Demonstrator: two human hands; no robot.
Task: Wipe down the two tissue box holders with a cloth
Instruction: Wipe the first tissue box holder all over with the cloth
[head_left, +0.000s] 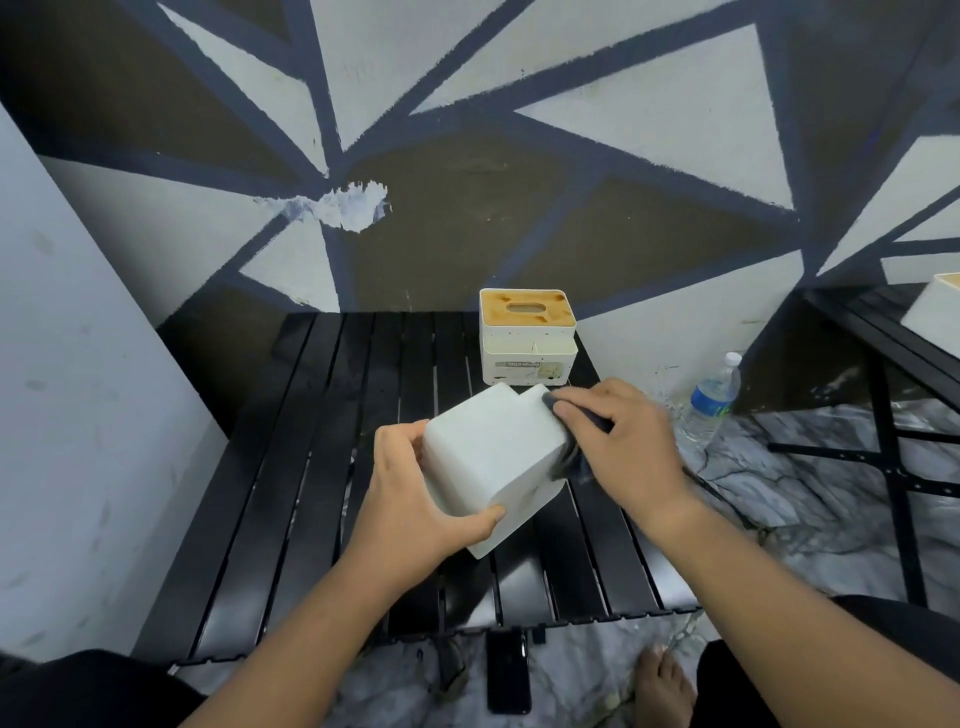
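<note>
Down by a bare foot (665, 686), a black phone (508, 675) lies on the marble floor, part hidden under the black slatted desk (291, 467). A clear plastic water bottle (711, 400) stands on the floor beside the desk. The left hand (415, 483) grips a plain white tissue box holder (493, 447), tilted over the desk. The right hand (623, 436) curls round a dark cloth (570, 460), mostly hidden, against its right side. A second white holder with a wooden lid (527, 338) stands just behind.

Dim, cool indoor light; faint glare on black slats (291, 467); right hand (618, 436) motion-blurred; wide-angle bending at edges
</note>
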